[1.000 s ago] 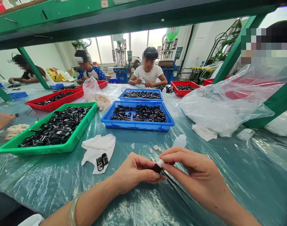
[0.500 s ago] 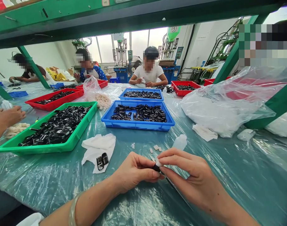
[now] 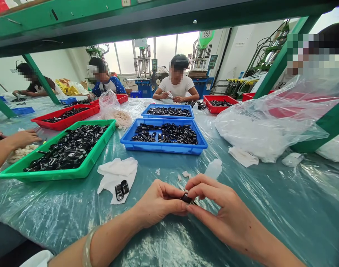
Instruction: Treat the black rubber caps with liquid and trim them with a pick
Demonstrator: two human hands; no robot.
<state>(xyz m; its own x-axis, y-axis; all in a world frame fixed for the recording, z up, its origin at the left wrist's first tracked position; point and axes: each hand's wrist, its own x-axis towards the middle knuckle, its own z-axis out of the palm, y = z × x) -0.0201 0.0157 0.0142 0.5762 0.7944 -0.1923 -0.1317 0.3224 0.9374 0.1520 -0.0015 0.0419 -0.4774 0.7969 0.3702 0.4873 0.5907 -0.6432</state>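
My left hand [image 3: 163, 200] pinches a small glossy black plastic part [image 3: 186, 198] between thumb and fingers, low over the table. The thumb and fingers of my right hand [image 3: 222, 209] close on the same part from the right. A thin edge shows under the right fingertips; what it belongs to is hidden. Just beyond my hands lie small white pieces [image 3: 185, 174] and a translucent bottle [image 3: 214, 168] on its side. Left of them, two similar black parts [image 3: 121, 190] rest on a white cloth [image 3: 117, 168].
A green tray [image 3: 56, 173] and a blue tray [image 3: 163, 148] hold piles of black parts, with red trays [image 3: 51, 125] behind. A plastic bag [image 3: 264, 129] bulges at right. Green shelf beam [image 3: 158, 31] crosses overhead. Co-workers sit around the table; a neighbour's hand [image 3: 23, 139] is at left.
The white piece between my right fingertips is no longer visible; those fingers have shifted onto the black part. At left, the neighbour's hand has lowered onto a pale pile.
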